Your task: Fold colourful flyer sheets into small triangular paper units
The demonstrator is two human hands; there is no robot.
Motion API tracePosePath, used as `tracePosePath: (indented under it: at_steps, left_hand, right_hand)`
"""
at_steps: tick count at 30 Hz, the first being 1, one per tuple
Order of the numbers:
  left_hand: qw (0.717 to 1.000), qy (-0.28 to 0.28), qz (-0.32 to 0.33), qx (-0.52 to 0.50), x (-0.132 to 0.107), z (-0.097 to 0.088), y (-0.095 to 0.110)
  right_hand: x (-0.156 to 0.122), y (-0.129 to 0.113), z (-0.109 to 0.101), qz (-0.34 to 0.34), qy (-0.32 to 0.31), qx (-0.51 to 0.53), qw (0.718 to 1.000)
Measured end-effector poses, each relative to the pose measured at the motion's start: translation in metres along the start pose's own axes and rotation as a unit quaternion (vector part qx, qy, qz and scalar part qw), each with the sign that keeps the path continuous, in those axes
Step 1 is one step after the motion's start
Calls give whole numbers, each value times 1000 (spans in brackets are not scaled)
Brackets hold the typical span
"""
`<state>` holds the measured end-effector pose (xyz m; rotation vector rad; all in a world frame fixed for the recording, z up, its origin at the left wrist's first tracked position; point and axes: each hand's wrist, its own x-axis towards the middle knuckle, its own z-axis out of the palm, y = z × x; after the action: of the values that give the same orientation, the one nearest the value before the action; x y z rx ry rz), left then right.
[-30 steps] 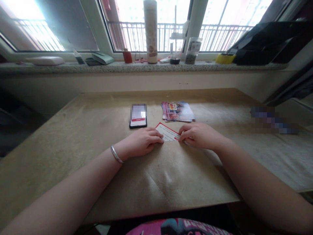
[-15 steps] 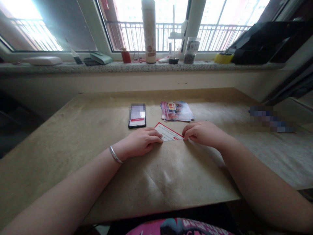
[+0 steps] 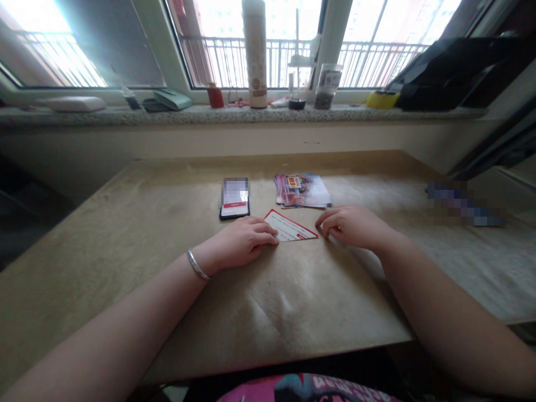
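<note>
A red-edged paper triangle [image 3: 293, 230] lies on a tan tabletop [image 3: 268, 296], its left end under the flattened fingers of the left hand [image 3: 245, 241]; any pinch there is hidden. The right hand [image 3: 352, 226], loosely curled around nothing visible, hovers beside the right tip. Steady left pressure and an even stroke along the near edge should keep the crease straight. Beyond sit printed cards [image 3: 307, 191] and a phone [image 3: 234, 209].

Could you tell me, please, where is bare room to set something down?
Bare tabletop lies left of the phone, right of the stacked cards up to the blurred item, and between the forearms. It is crowded around the red-edged paper: left hand on it, right hand beside it, phone and cards beyond.
</note>
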<state>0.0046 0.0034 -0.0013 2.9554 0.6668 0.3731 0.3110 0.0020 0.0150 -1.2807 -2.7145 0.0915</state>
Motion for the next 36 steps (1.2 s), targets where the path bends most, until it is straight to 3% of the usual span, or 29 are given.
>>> tracePosePath:
  at_steps: [3, 5, 8, 12, 19, 36]
  left_hand:
    - [1000, -2, 1, 4, 1, -2, 2]
    - [1000, -3, 2, 6, 2, -4, 3]
    - [1000, -5, 5, 8, 2, -5, 3]
    - [1000, -6, 10, 14, 2, -3, 3]
    - [999, 1, 27, 35, 1, -4, 3]
    - [998, -11, -3, 65, -10, -24, 10]
  right_hand:
    - [3, -6, 4, 15, 68, 19, 997]
    - [7, -14, 8, -42, 92, 51, 994]
    - [13, -32, 14, -121, 63, 82, 987]
    - [18, -48, 22, -147, 49, 60, 986]
    - [20, -47, 31, -147, 66, 48, 986]
    - [22, -53, 33, -135, 70, 23, 988]
